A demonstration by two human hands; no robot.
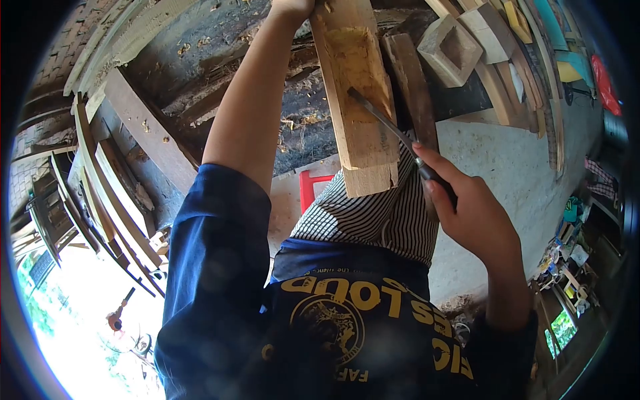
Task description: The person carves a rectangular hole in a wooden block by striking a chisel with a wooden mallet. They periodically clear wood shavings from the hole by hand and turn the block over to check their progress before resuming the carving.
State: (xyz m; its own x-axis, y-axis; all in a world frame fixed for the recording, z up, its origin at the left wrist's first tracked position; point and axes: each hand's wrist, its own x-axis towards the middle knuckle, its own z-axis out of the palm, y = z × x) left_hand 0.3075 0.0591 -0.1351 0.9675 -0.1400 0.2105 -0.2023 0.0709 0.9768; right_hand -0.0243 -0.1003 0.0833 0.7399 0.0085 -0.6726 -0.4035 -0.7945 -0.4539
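A long wooden block (369,148) with a hollow cut along its upper face lies over the striped cloth on the person's lap. My right hand (467,207) is closed around the dark handle of a thin metal tool (379,115), whose tip rests in the hollow. At the top edge of the view, my left hand (293,7) is beside the block's far end; its fingers are cut off by the frame. A dark wooden board (412,87) stands just right of the block.
A pale box-like wooden piece (451,51) sits at the upper right, near stacked planks (497,93). Long curved boards (110,193) lean at the left. Part of a red stool (308,190) shows left of the lap. Wood chips lie on the dark bench (303,127).
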